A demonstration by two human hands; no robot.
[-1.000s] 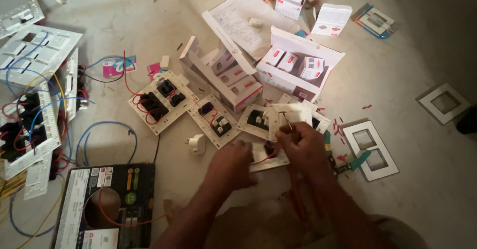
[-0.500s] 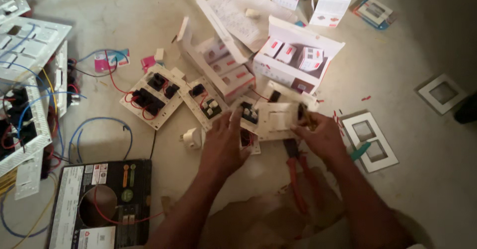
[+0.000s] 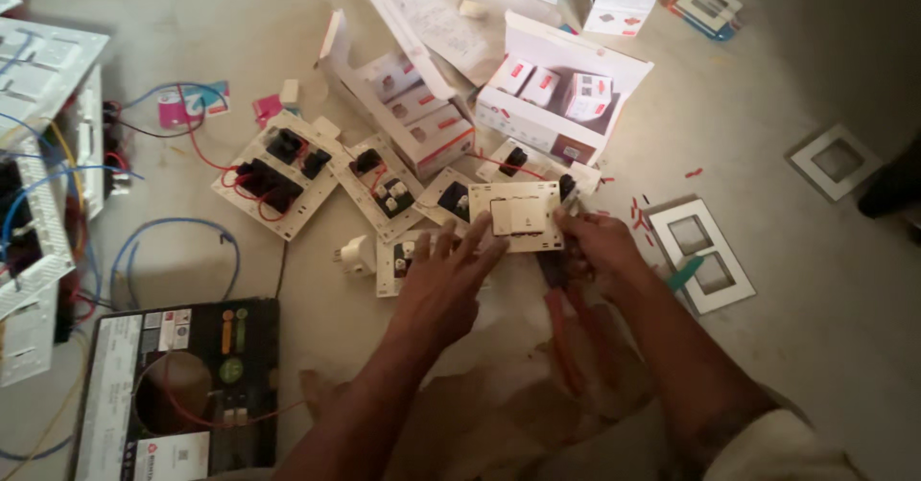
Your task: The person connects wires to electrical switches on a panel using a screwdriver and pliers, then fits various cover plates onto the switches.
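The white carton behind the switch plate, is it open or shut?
Open. The white carton has its lid flap raised, and small red-and-white boxes show standing inside it.

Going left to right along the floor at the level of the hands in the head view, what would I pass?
Blue wire loop → white plug adapter → left hand → switch plate → right hand → empty double frame

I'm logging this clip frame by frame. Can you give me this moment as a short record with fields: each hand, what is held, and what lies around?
left hand: fingers spread, touching the switch plate's lower left edge
right hand: grips the plate's right edge, with red-handled pliers
switch plate: white, front side up, held above the floor
nearby: wired switch plates, open white boxes, empty frame, white plug
surface: floor
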